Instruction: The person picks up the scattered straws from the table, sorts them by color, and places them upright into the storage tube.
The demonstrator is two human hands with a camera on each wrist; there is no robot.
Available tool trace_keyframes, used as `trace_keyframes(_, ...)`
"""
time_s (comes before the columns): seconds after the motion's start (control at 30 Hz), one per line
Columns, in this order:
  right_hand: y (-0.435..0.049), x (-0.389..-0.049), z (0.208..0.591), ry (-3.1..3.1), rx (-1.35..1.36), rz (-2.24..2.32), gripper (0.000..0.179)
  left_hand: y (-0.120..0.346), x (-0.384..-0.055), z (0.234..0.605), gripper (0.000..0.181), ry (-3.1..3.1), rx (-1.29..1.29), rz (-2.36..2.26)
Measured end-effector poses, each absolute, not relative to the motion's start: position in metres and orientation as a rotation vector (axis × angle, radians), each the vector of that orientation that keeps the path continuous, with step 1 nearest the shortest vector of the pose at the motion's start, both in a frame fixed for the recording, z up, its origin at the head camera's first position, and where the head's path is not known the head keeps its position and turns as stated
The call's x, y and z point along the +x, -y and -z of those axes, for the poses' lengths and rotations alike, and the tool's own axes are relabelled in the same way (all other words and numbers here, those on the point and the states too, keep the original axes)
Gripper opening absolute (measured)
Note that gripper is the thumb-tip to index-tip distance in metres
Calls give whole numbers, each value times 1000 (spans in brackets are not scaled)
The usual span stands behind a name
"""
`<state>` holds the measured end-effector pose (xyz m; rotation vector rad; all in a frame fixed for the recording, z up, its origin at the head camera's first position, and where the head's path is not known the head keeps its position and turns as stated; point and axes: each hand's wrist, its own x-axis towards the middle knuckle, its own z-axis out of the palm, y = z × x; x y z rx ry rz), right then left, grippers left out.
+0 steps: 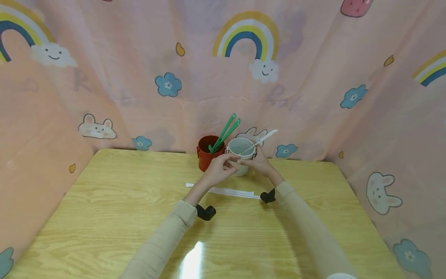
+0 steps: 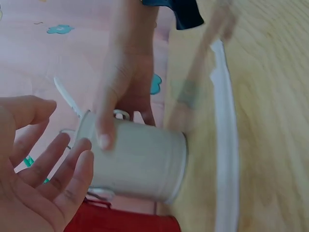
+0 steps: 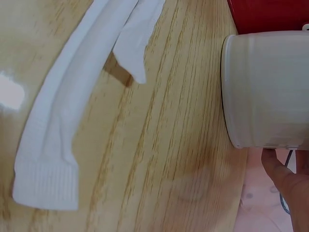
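My right hand (image 1: 262, 163) holds the side of a small white bucket (image 1: 241, 170), its thumb lying along the outside near the rim. A thin white stick (image 1: 268, 135) leans out of this bucket to the right. My left hand (image 1: 219, 169) hovers in front of the buckets, fingers loosely bent and spread, with nothing in them. Its fingertips look close to the white bucket; in the left wrist view (image 2: 53, 169) they show no hold on it. Left of the white bucket stands a red bucket (image 1: 203, 162) with green sticks (image 1: 226, 131) in it.
Long white paper-like strips (image 1: 230, 191) lie across the table in front of the buckets, one with a crimped end (image 3: 46, 186). The wooden table (image 1: 122, 217) meets a pink patterned curtain (image 1: 139, 104) at its back. Black wrist mounts (image 1: 206, 213) sit under both wrists.
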<state>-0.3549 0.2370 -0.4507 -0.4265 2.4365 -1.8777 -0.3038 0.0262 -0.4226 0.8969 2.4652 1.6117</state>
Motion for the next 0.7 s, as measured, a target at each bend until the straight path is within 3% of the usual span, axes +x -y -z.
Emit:
trace_keyframes(0.27, -234, -347, 442, -2466, -431, 1846, 87, -11, -300, 447, 36, -2441, 899, -1485)
trace_keyframes(0.7, -240, -363, 470, -2552, -418, 1856, 90, -10, -289, 484, 31, -2546, 1020, -1174)
